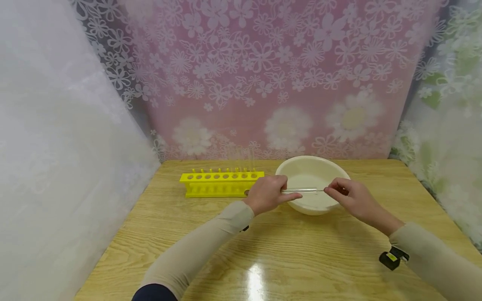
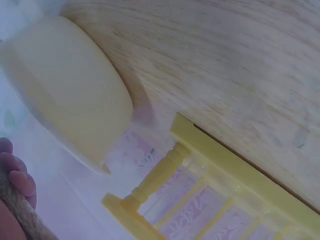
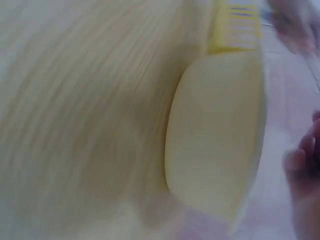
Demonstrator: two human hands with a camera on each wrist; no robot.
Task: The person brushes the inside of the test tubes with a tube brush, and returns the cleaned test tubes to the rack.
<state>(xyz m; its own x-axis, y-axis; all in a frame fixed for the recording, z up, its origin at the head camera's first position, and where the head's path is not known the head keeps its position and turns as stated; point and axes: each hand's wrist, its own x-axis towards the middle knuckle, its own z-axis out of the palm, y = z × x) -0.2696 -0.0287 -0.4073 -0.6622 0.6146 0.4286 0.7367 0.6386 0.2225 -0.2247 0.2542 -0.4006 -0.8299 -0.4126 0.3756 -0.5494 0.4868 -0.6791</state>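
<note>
Over the cream basin [image 1: 312, 167], my left hand [image 1: 268, 193] grips a clear glass test tube [image 1: 303, 190] lying nearly level, its far end toward the right. My right hand [image 1: 352, 198] pinches a thin wire-like rod [image 1: 320, 190] that lines up with the tube's right end. How far the rod runs inside the tube is hidden by the left hand. In the left wrist view, curled fingers [image 2: 22, 180] of the left hand show at the lower left edge. The right hand [image 3: 302, 175] appears blurred at the right edge of the right wrist view.
A yellow test tube rack [image 1: 216, 190] stands left of the basin, with several clear test tubes [image 1: 241, 156] upright at its right end. Both stand on a wooden table [image 1: 226, 242]. A flowered pink curtain [image 1: 241, 83] hangs behind the table.
</note>
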